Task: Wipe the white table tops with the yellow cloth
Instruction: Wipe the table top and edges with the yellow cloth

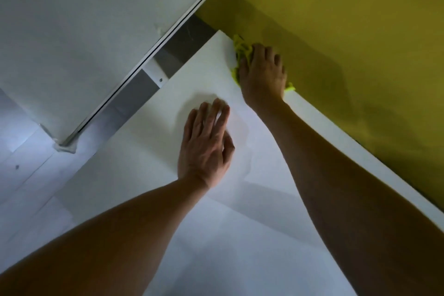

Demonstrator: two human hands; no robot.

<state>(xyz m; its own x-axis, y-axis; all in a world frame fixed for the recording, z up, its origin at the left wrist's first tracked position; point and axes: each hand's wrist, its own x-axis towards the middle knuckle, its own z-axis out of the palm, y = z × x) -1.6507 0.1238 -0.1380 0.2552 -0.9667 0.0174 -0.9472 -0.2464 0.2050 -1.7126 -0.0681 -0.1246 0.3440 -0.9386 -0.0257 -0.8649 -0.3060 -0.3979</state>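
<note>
The yellow cloth (241, 50) lies bunched at the far corner of the white table top (209, 74), against the wall. My right hand (263, 72) presses down on the cloth with spread fingers and covers most of it; only its edges show. Nearer to me, my left hand (206, 144) rests flat on the table top, fingers straight, holding nothing.
A mustard-yellow wall (336, 19) runs along the table's right edge. A second white table or cabinet top (84, 31) stands to the upper left, separated by a narrow gap with grey floor (182, 41). Pale floor tiles (21, 158) lie at the left.
</note>
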